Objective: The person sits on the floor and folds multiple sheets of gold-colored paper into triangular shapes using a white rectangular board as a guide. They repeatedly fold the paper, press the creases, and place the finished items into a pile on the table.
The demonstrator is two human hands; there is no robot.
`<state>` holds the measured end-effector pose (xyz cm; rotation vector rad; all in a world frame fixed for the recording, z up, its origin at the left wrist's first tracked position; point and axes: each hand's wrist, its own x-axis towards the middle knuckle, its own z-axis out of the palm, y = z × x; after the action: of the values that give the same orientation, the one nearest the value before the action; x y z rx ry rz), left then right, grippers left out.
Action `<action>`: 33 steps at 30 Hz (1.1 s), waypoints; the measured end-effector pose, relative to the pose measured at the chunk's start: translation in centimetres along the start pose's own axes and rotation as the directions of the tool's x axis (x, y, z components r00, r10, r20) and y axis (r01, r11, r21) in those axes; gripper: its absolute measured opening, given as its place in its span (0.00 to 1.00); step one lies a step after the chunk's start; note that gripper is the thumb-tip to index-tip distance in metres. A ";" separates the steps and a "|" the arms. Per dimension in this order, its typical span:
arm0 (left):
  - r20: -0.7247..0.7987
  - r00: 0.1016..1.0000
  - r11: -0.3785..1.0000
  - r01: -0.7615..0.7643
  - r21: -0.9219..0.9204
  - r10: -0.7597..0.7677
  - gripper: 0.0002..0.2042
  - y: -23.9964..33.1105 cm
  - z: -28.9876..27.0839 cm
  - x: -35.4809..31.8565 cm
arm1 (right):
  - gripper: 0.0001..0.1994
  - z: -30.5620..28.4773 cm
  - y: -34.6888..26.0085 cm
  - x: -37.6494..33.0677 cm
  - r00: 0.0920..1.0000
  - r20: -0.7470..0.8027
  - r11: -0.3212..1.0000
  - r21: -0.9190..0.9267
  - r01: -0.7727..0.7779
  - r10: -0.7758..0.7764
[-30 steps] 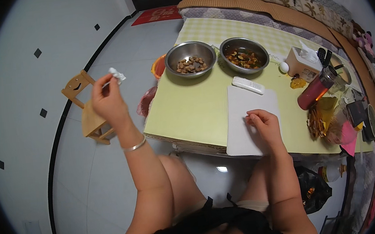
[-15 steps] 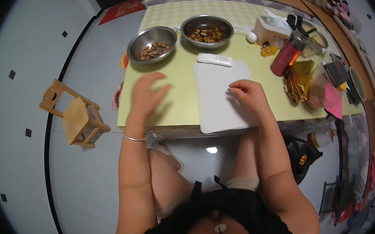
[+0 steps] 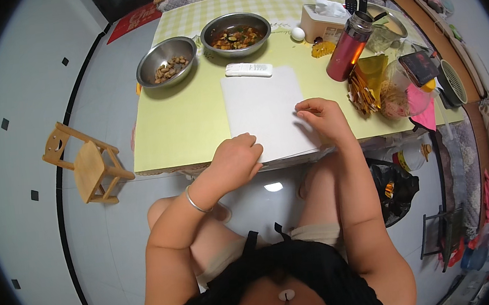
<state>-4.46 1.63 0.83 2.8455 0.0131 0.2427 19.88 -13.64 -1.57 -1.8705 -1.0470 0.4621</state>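
A white sheet of paper (image 3: 263, 106) lies on the yellow-green table (image 3: 180, 126), its near edge hanging over the table's front. My left hand (image 3: 236, 156) rests curled on the sheet's near left corner, fingers bent onto the paper. My right hand (image 3: 323, 118) presses on the sheet's right edge with its fingertips. A white remote-like object (image 3: 248, 70) lies just beyond the sheet's far edge.
Two steel bowls of food (image 3: 166, 60) (image 3: 235, 33) stand at the back. A red bottle (image 3: 347, 48), tissue box (image 3: 323, 18), egg (image 3: 298, 33) and cluttered packets (image 3: 394, 88) fill the right side. A small wooden stool (image 3: 84, 165) stands on the floor at left; a black bag (image 3: 395, 188) sits at right.
My left hand came down from the raised position at the left, crossed the table, and now rests on the paper's near left corner. The right hand stayed on the paper.
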 end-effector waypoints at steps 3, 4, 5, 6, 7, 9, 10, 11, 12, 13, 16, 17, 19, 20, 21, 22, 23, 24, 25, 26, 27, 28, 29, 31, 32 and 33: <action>-0.026 1.000 1.000 0.000 0.011 0.000 0.10 0.1 0.1 0.2 | 0.14 0.6 0.5 1.2 0.988 -0.043 0.983 -0.116 0.140 -0.146; -0.027 1.000 1.000 0.006 0.017 -0.006 0.09 0.2 0.1 0.4 | 0.14 0.9 0.6 2.1 0.965 -0.056 0.952 -0.189 0.241 -0.255; -0.034 0.999 1.000 -0.004 0.014 0.005 0.08 0.2 0.2 0.4 | 0.15 1.2 0.6 3.1 0.930 -0.060 0.905 -0.261 0.335 -0.362; -0.043 0.999 1.000 -0.009 0.016 0.010 0.07 0.1 0.3 0.4 | 0.15 1.5 0.2 4.4 0.945 -0.059 0.913 -0.286 0.292 -0.321; -0.050 0.999 1.000 -0.020 0.013 0.020 0.07 0.1 0.5 0.4 | 0.16 1.8 -0.4 5.6 0.960 -0.062 0.918 -0.314 0.242 -0.274; -0.068 0.997 1.000 -0.020 0.023 0.021 0.06 0.0 0.5 0.2 | 0.17 2.9 -2.2 8.3 0.985 -0.029 0.915 -0.377 0.147 -0.170; -0.080 0.996 0.999 -0.029 0.024 0.031 0.06 -0.1 0.5 0.4 | 0.17 3.3 -2.5 9.7 0.984 0.014 0.883 -0.440 0.165 -0.178; -0.078 0.996 0.999 -0.037 0.023 0.038 0.07 -0.2 0.6 0.5 | 0.17 3.8 -2.4 11.3 0.982 0.056 0.847 -0.499 0.185 -0.182; -0.080 0.996 0.999 -0.035 0.023 0.037 0.07 -0.4 0.7 0.5 | 0.17 4.4 -2.4 12.8 0.977 0.106 0.805 -0.554 0.214 -0.186; -0.083 0.996 0.999 -0.034 0.023 0.036 0.07 -0.5 0.7 0.5 | 0.16 4.9 -2.8 13.8 0.982 0.129 0.769 -0.611 0.189 -0.139; -0.079 0.996 0.999 -0.041 -0.012 0.040 0.08 -0.6 0.7 0.7 | 0.16 6.1 -2.1 15.2 0.973 0.167 0.805 -0.548 0.228 -0.162; -0.064 0.997 0.999 -0.036 -0.018 0.034 0.08 -0.7 0.5 0.9 | 0.16 6.0 -1.8 15.7 0.973 0.159 0.810 -0.541 0.227 -0.167; -0.079 0.996 1.000 -0.029 -0.011 0.028 0.08 -1.0 0.8 0.6 | 0.17 6.2 -1.5 15.9 0.973 0.154 0.827 -0.515 0.226 -0.170; -0.087 0.996 1.000 -0.028 -0.008 0.027 0.08 -1.0 0.9 0.6 | 0.18 6.2 -1.4 16.0 0.969 0.157 0.842 -0.482 0.244 -0.191; -0.079 0.997 1.000 -0.016 -0.006 0.016 0.08 -1.0 0.9 0.6 | 0.18 5.9 -1.2 16.0 0.966 0.155 0.857 -0.447 0.257 -0.209; -0.072 0.997 1.000 -0.005 -0.004 0.005 0.08 -1.0 0.8 0.6 | 0.19 5.7 -1.0 16.0 0.962 0.151 0.870 -0.413 0.270 -0.227; -0.065 0.998 1.000 0.004 -0.002 -0.004 0.08 -0.9 0.7 0.7 | 0.20 5.4 -0.7 15.9 0.964 0.164 0.893 -0.369 0.257 -0.210; -0.067 0.998 1.000 0.005 -0.004 -0.005 0.08 -0.9 0.7 0.7 | 0.21 5.0 -0.4 15.8 0.965 0.175 0.915 -0.323 0.243 -0.195; -0.069 0.998 1.000 0.004 -0.006 -0.004 0.08 -0.8 0.6 0.8 | 0.22 4.8 -0.2 15.7 0.966 0.187 0.933 -0.278 0.227 -0.179; -0.072 0.997 1.000 0.002 -0.008 -0.002 0.08 -0.7 0.6 1.0 | 0.22 4.6 0.1 15.6 0.963 0.180 0.922 -0.297 0.247 -0.200; -0.078 0.997 1.000 -0.002 -0.015 0.001 0.08 -0.7 0.6 0.9 | 0.22 4.6 0.5 15.2 0.960 0.176 0.913 -0.312 0.264 -0.217; -0.085 0.996 1.000 -0.008 -0.024 0.006 0.07 -0.8 0.5 0.9 | 0.23 4.5 0.8 14.9 0.957 0.170 0.903 -0.328 0.279 -0.234; -0.091 0.996 0.999 -0.016 -0.032 0.013 0.07 -0.9 0.4 1.0 | 0.23 4.5 1.2 14.6 0.931 0.098 0.861 -0.356 0.362 -0.351; -0.103 0.995 0.997 0.009 -0.075 -0.017 0.06 -1.3 0.3 0.9 | 0.23 4.8 1.1 13.3 0.826 -0.029 0.753 -0.429 0.499 -0.563; -0.108 0.994 0.995 0.020 -0.096 -0.030 0.06 -1.5 0.2 1.0 | 0.22 4.4 1.2 12.4 0.870 0.004 0.831 -0.295 0.473 -0.493; -0.070 0.991 0.986 0.109 -0.124 -0.118 0.03 -1.4 -0.2 1.1 | 0.22 3.8 1.0 11.2 0.903 0.051 0.890 -0.155 0.428 -0.426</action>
<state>-3.39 3.09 0.75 2.7032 0.1702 0.3179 24.12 -2.69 -3.22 -1.7048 -1.4996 0.1329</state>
